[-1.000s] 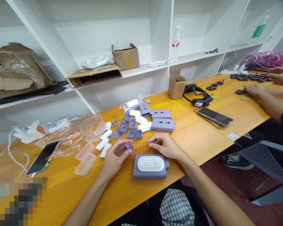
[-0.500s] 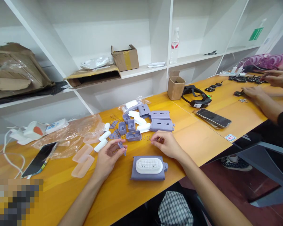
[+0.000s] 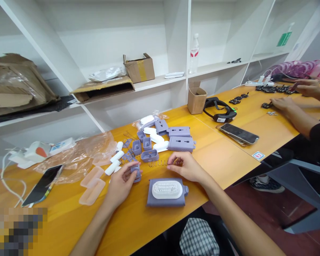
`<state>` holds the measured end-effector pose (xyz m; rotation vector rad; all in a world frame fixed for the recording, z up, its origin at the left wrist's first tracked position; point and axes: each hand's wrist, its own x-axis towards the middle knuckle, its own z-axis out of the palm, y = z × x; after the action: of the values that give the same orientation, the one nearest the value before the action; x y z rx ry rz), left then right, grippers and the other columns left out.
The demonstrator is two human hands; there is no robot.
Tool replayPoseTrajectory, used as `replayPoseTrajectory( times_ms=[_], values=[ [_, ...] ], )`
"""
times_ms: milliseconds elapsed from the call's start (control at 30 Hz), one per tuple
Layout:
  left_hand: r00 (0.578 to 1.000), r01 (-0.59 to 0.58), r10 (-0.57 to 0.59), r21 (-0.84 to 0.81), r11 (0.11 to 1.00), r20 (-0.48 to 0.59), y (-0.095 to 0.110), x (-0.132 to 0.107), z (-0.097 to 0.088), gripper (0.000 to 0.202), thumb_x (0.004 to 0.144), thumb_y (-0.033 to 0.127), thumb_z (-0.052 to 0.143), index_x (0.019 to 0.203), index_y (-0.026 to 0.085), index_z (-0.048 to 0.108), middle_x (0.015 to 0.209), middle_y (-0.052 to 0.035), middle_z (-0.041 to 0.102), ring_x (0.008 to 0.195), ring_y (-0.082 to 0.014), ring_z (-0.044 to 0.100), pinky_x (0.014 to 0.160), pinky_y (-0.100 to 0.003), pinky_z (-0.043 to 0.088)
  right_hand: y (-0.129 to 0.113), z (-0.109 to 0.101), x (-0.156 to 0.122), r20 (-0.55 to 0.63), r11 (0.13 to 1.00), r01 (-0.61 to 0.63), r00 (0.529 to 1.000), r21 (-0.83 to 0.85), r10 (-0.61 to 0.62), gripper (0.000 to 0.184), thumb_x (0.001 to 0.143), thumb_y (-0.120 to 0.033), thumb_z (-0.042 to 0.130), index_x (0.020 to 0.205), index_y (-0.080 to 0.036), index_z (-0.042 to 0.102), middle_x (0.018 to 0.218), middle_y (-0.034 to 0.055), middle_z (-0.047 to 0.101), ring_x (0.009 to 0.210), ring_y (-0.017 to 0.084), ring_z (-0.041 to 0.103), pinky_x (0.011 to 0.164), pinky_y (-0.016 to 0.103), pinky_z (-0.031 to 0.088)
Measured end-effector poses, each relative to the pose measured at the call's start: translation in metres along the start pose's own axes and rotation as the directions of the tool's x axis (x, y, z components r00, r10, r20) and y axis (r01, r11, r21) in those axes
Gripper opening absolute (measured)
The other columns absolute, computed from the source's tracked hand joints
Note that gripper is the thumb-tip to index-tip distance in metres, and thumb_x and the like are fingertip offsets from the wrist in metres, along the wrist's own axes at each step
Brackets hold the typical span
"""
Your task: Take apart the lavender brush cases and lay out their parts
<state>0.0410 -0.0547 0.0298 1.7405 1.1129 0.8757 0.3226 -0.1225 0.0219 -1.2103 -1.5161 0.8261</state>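
My left hand point(image 3: 124, 181) is closed on a small flat purple plastic piece point(image 3: 136, 173), held between thumb and fingers. My right hand point(image 3: 185, 165) pinches one end of a thin coil spring point(image 3: 158, 163), which stretches leftward in front of a purple oval cup point(image 3: 149, 155). Below and between my hands lies a purple housing point(image 3: 152, 200) with a white oval bristled pad point(image 3: 167, 189) on top. Beyond my hands sit several more purple cups point(image 3: 137, 147), white oblong parts point(image 3: 160, 146) and purple housings point(image 3: 181, 143).
Translucent pinkish trays point(image 3: 92, 192), a plastic bag point(image 3: 77, 160) and a phone point(image 3: 42, 185) lie at left. To the right are a small carton point(image 3: 197, 101), a black headset point(image 3: 221, 113) and another phone point(image 3: 239, 133). A co-worker's hands point(image 3: 285, 104) handle black parts at far right.
My right hand has drawn the spring slightly leftward, clear of the cup's edge. My left hand has turned the purple piece so more of its face shows. The camera view has shifted slightly.
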Motion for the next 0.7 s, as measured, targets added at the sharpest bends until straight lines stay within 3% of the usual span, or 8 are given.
replayPoseTrajectory(
  times_ms=[167,300,400,500,633,700],
  values=[
    [0.986,-0.165,0.167,0.194,0.967,0.005,-0.0045,0.0022,-0.0009,0.023,0.087,0.045,0.072,0.092,0.023,0.079,0.103,-0.0083,0.081,0.09,-0.0275,0.078,0.078,-0.039,0.066,-0.0031,0.0055,-0.0017,0.195,0.995,0.01,0.981,-0.1,0.01,0.009,0.089,-0.012,0.074,0.088,-0.02,0.076,0.083,0.0004,0.079,0.075,0.015,0.07,0.07,0.028,0.052],
    [0.962,-0.265,0.273,0.319,0.91,0.018,-0.0012,0.0014,-0.0025,0.016,0.089,0.038,0.07,0.089,0.025,0.079,0.095,-0.0051,0.081,0.069,-0.0204,0.072,0.065,-0.032,0.061,-0.0037,0.0038,-0.0013,0.202,0.989,0.045,0.979,-0.143,-0.015,0.01,0.095,-0.017,0.069,0.096,-0.02,0.079,0.093,0.0034,0.082,0.082,0.017,0.074,0.073,0.03,0.054],
    [0.954,-0.281,0.298,0.39,0.877,0.017,-0.0013,0.0009,-0.0044,0.015,0.09,0.037,0.068,0.09,0.024,0.077,0.091,-0.0044,0.08,0.069,-0.02,0.07,0.067,-0.032,0.058,-0.0027,0.0026,-0.0012,0.195,0.983,0.072,0.98,-0.171,-0.037,0.014,0.098,-0.019,0.066,0.098,-0.021,0.08,0.097,0.0042,0.083,0.086,0.018,0.074,0.076,0.031,0.055],
    [0.956,-0.274,0.292,0.409,0.87,0.019,-0.0039,0.0014,-0.0053,0.017,0.092,0.038,0.067,0.092,0.024,0.075,0.095,-0.0051,0.078,0.069,-0.0187,0.068,0.065,-0.031,0.057,-0.0013,0.003,-0.002,0.187,0.979,0.079,0.981,-0.186,-0.044,0.014,0.098,-0.018,0.066,0.101,-0.021,0.08,0.1,0.0046,0.083,0.088,0.018,0.075,0.079,0.032,0.056],
    [0.956,-0.285,0.286,0.451,0.846,0.066,-0.0062,0.0013,-0.0035,0.018,0.09,0.039,0.068,0.094,0.023,0.077,0.118,-0.0082,0.07,0.064,-0.0141,0.062,0.061,-0.031,0.056,-0.0005,0.0021,-0.0014,0.223,0.975,0.087,0.974,-0.203,-0.04,0.018,0.096,-0.013,0.067,0.105,-0.021,0.08,0.105,0.0055,0.083,0.093,0.02,0.076,0.084,0.034,0.058],
    [0.945,-0.319,0.314,0.482,0.816,0.094,-0.0058,0.0003,-0.0022,0.017,0.091,0.037,0.066,0.093,0.023,0.077,0.115,-0.0078,0.069,0.065,-0.0149,0.062,0.062,-0.032,0.055,-0.0012,0.0001,0.0022,0.276,0.97,0.112,0.96,-0.214,-0.05,0.025,0.094,-0.007,0.066,0.108,-0.021,0.08,0.108,0.0054,0.083,0.097,0.02,0.076,0.088,0.035,0.058]
  ],
)
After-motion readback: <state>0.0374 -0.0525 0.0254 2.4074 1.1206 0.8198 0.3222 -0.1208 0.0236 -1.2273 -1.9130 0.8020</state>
